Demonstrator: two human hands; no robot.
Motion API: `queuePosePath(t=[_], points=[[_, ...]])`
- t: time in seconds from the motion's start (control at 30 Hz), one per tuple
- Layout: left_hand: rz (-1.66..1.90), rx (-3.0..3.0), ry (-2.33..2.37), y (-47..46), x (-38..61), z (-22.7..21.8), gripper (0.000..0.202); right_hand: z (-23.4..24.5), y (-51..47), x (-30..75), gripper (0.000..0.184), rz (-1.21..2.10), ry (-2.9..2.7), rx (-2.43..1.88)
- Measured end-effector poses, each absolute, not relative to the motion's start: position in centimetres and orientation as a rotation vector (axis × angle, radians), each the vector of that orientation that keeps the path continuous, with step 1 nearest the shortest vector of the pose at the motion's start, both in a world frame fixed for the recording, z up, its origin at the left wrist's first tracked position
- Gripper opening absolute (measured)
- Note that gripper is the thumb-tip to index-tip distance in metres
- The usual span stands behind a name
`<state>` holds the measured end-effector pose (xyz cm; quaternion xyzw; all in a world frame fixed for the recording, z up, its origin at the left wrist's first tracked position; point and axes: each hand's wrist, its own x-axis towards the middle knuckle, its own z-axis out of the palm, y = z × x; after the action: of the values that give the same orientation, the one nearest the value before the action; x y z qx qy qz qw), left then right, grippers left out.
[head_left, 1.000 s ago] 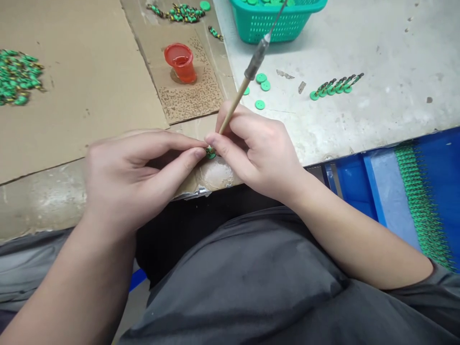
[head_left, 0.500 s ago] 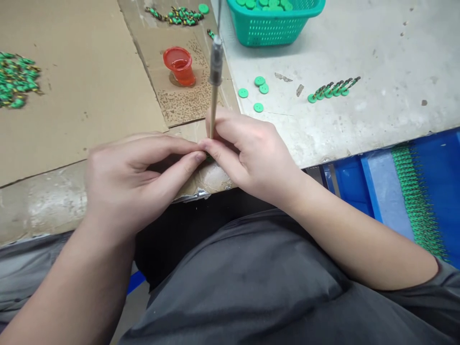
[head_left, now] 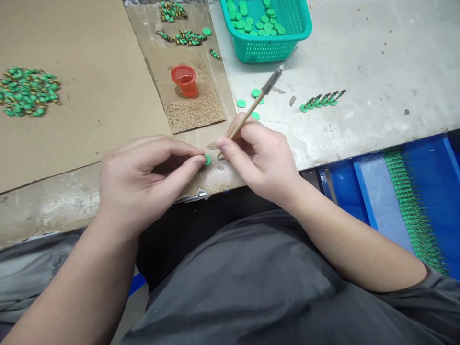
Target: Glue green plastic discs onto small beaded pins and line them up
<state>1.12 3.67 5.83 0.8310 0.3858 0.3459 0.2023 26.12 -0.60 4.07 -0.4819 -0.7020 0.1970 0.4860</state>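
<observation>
By the near edge of the tabletop (head_left: 68, 203), the left grip (head_left: 143, 177) pinches a round green plastic-looking button (head_left: 208, 160) beside the far-slanting thin wooden stick (head_left: 247, 115) pinched by the right grip (head_left: 264, 155).

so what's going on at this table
Someone is working with small green pieces at a table edge. The left hand pinches a green disc, while the right hand holds a thin stick, its lower tip just beside the disc. A red cup stands on cardboard beyond them. Further right, a row of discs with dark-tipped pieces sits near a green basket holding more discs.
</observation>
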Motion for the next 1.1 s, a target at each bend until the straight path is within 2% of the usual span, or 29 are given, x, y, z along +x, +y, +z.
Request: queuePosePath(t=[0.4, 0.63, 0.83, 1.1], points=[[0.970, 2.193, 1.130, 3.3, 1.3, 6.2, 0.018, 4.8, -0.3, 25.2, 0.025, 0.562, -1.884, -1.202], [0.971, 2.155, 1.134, 3.3, 1.6, 6.5, 0.021, 4.8, -0.4, 25.0, 0.024, 0.548, -1.907, -1.198], [0.978, 2.164, 1.133, 3.2, 1.4, 6.4, 0.017, 4.2, -0.8, 24.7, 0.041, 0.496, -1.970, -1.112], [0.925, 2.141, 1.261, 2.4, 1.0, 6.8, 0.015, 4.0, -0.7, 24.9, 0.038, 0.459, -1.827, -1.189]])
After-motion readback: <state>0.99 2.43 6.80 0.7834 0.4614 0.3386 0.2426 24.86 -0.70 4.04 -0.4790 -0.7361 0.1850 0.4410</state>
